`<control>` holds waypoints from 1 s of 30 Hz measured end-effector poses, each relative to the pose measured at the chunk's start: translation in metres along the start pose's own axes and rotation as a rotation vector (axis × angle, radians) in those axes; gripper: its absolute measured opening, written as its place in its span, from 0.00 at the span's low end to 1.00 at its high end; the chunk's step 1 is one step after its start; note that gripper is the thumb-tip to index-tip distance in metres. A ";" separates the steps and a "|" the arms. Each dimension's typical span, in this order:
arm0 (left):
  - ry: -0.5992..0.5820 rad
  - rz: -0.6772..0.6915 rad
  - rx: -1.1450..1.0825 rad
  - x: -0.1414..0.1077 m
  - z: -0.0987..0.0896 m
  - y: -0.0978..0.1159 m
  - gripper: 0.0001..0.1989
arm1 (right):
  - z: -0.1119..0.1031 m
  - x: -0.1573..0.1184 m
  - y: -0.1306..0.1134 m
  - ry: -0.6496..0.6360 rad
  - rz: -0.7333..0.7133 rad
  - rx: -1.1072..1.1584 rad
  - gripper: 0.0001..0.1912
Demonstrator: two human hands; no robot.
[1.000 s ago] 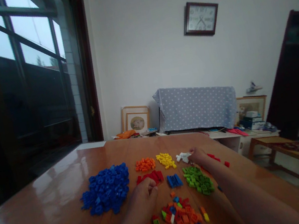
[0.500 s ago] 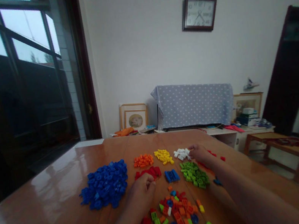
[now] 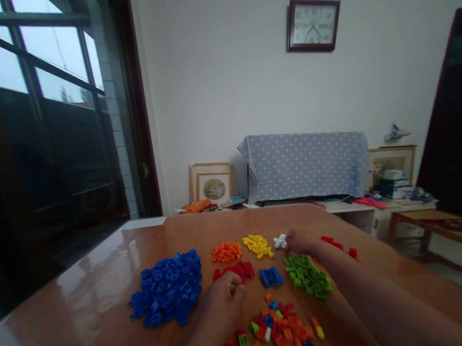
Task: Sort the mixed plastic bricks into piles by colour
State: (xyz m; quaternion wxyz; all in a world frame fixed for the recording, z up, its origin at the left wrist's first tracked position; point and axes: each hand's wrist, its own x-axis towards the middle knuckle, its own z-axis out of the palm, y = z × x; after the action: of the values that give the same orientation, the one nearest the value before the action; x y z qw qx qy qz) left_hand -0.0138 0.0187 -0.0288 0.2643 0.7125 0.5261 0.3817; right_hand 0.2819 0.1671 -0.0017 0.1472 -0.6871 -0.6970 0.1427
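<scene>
My left hand point(image 3: 225, 298) hovers over the near edge of the red toy bricks point(image 3: 243, 270), its fingers curled together. Whatever they may hold is hidden. Farther off, my right hand point(image 3: 304, 242) reaches down to the small pile of white toy bricks point(image 3: 279, 241) and covers its right part. Its fingers are bent in, and their tips are too small to make out. Below that hand lies a heap of green bricks point(image 3: 307, 276). Blue bricks point(image 3: 271, 277) stand in a small group between the red and green ones. Mixed loose bricks point(image 3: 282, 337) are spread between my forearms.
A large heap of blue pieces point(image 3: 168, 288) lies on the left of the wooden table point(image 3: 82, 318). Orange bricks point(image 3: 226, 252) and yellow bricks point(image 3: 257, 246) form piles at the back. More red bricks point(image 3: 331, 242) lie beyond my right wrist. A cloth-covered object point(image 3: 307, 162) stands behind the table.
My right hand has shifted slightly left over the white bricks and now hides more of them. My left hand stays by the red bricks. The whole view has moved a little.
</scene>
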 end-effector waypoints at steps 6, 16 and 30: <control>0.026 0.015 0.020 0.000 -0.001 -0.001 0.07 | -0.005 -0.017 -0.001 -0.051 0.112 0.187 0.17; 0.023 0.026 -0.026 0.000 -0.002 0.004 0.10 | -0.048 -0.111 -0.006 -0.020 0.038 0.419 0.08; -0.014 -0.032 -0.020 -0.008 -0.011 0.017 0.07 | -0.031 -0.233 0.008 -0.431 -0.238 0.103 0.36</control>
State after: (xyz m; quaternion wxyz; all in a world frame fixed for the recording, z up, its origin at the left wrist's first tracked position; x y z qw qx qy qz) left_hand -0.0148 0.0055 -0.0119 0.2810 0.7040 0.5318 0.3776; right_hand 0.3049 -0.0663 0.0216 0.0457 -0.5455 -0.7800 0.3031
